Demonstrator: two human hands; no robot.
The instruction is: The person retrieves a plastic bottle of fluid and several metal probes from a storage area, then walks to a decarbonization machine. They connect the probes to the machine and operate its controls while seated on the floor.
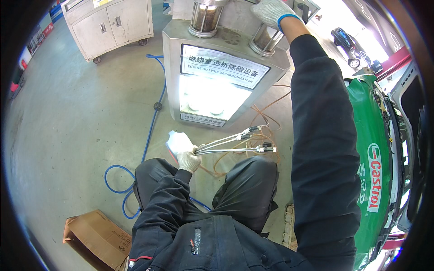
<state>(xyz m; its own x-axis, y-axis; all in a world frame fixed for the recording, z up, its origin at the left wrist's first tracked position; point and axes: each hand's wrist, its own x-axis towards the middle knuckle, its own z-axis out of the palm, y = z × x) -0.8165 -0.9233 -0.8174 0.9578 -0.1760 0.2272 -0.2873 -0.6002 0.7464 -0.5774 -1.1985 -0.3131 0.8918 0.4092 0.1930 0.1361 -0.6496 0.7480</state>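
My left hand (189,161), in a white knitted glove, is closed around a bundle of thin metal tubes (221,147) above my knees. The tubes fan out to the right and end in black-and-silver fittings (266,148). A pale white-and-blue piece (178,141), whose kind I cannot make out, shows just beyond the same hand. My right hand (273,14), gloved with a blue cuff, is stretched far forward over the right glass cylinder (266,39) on top of a metal machine cabinet (172,58). The frame's upper edge cuts it off, so its grip is unclear.
Amber hoses (221,166) coil on the floor between my knees and the machine. A blue hose (153,124) runs along the left. A wheeled cabinet (108,25) stands far left, a cardboard box (97,237) near left. At right, a green cover (368,135) drapes a car.
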